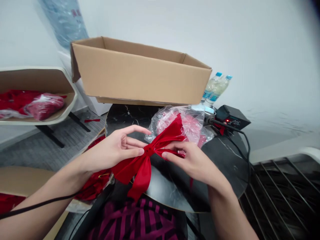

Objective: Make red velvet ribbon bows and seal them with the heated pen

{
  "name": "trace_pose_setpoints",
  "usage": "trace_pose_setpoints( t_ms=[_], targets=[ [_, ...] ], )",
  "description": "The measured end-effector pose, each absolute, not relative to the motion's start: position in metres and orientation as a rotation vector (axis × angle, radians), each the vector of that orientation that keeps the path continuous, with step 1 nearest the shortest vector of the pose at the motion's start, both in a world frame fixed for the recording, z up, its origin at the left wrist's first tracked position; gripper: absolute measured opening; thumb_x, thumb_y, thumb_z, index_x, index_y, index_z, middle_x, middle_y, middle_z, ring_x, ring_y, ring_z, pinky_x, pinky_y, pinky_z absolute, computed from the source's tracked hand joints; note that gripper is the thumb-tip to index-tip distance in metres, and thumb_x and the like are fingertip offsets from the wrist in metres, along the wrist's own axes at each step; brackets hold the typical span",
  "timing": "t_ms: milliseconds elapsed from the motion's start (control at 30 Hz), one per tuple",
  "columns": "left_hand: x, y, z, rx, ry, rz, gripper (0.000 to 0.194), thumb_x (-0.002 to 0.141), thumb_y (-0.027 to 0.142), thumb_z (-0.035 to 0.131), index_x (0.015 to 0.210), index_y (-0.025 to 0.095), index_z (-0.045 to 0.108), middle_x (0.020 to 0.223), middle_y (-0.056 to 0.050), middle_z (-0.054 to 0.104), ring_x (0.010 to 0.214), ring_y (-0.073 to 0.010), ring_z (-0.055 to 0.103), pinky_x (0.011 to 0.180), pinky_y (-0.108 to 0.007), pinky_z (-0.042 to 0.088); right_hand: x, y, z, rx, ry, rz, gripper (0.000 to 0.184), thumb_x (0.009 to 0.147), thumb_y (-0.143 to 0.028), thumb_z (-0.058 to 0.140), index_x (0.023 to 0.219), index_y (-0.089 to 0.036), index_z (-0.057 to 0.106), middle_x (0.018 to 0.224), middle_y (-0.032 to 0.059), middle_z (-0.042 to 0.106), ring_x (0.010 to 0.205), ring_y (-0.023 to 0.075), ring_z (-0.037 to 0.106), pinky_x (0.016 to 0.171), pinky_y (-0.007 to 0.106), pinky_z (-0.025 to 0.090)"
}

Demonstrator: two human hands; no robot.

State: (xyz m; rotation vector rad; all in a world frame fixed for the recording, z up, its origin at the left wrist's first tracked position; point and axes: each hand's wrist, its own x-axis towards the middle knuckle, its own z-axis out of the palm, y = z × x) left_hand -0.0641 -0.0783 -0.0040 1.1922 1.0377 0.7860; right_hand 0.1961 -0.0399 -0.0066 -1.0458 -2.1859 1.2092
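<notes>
A red ribbon bow point(142, 181) is held up over the front of the round black table point(225, 156), its tails hanging toward my lap. My left hand point(117, 146) grips it near the centre knot, thumb on the near side and index finger stretched out above. With thumb and fingers, my right hand point(188, 158) pinches the loops just right of the knot. Right behind the bow lies a clear plastic bag point(197, 121) with pink and red pieces inside.
An open cardboard box point(145, 76) stands at the table's back. Water bottles point(217, 88) and a black control box point(232, 116) with a lit red light and a cable are at right. A chair point(67, 76) at left holds red bundles; a metal rack point(282, 186) stands lower right.
</notes>
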Motion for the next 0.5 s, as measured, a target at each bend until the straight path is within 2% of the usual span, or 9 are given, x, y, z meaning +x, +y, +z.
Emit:
trace_pose_setpoints(
  t_ms=[167, 233, 333, 433, 500],
  targets=[
    [-0.088, -0.078, -0.014, 1.154, 1.039, 0.770, 0.043, 0.087, 0.030, 0.078, 0.127, 0.026, 0.060, 0.103, -0.010, 0.082, 0.087, -0.0211, 0.079, 0.074, -0.025, 0.059, 0.214, -0.030, 0.002, -1.191, -2.324, 1.244, 0.027, 0.098, -0.044, 0.060, 0.097, -0.022, 0.075, 0.081, 0.0014, 0.075, 0.061, 0.0137, 0.067, 0.058, 0.024, 0.053],
    [-0.103, -0.081, -0.018, 1.123, 1.061, 0.791, 0.041, 0.086, 0.029, 0.079, 0.124, 0.025, 0.062, 0.102, -0.010, 0.082, 0.087, -0.0211, 0.079, 0.076, -0.025, 0.060, 0.226, -0.026, 0.006, -1.228, -2.353, 1.240, 0.030, 0.098, -0.047, 0.059, 0.093, -0.022, 0.075, 0.077, 0.0018, 0.074, 0.057, 0.0134, 0.066, 0.056, 0.024, 0.053],
    [-0.138, -0.089, -0.025, 1.033, 1.177, 0.900, 0.040, 0.082, 0.030, 0.083, 0.118, 0.023, 0.067, 0.101, -0.009, 0.082, 0.081, -0.0196, 0.078, 0.071, -0.022, 0.060, 0.249, -0.023, 0.007, -1.304, -2.326, 1.039, 0.037, 0.091, -0.057, 0.063, 0.085, -0.024, 0.077, 0.071, 0.0045, 0.073, 0.056, 0.0182, 0.068, 0.055, 0.029, 0.056],
    [-0.188, -0.101, -0.038, 0.871, 1.380, 1.109, 0.046, 0.077, 0.030, 0.087, 0.118, 0.025, 0.068, 0.098, -0.002, 0.081, 0.075, -0.0152, 0.076, 0.065, -0.017, 0.060, 0.277, -0.027, -0.006, -1.459, -2.128, 0.792, 0.037, 0.079, -0.064, 0.070, 0.087, -0.029, 0.080, 0.070, 0.0081, 0.074, 0.056, 0.0254, 0.070, 0.055, 0.038, 0.060],
    [-0.223, -0.110, -0.056, 0.742, 1.526, 1.206, 0.048, 0.078, 0.033, 0.087, 0.122, 0.028, 0.068, 0.093, 0.005, 0.081, 0.075, -0.0122, 0.075, 0.066, -0.015, 0.059, 0.294, -0.033, -0.020, -1.551, -1.998, 0.674, 0.031, 0.078, -0.062, 0.070, 0.095, -0.037, 0.080, 0.072, 0.0101, 0.074, 0.055, 0.0295, 0.070, 0.056, 0.044, 0.061]
  ],
)
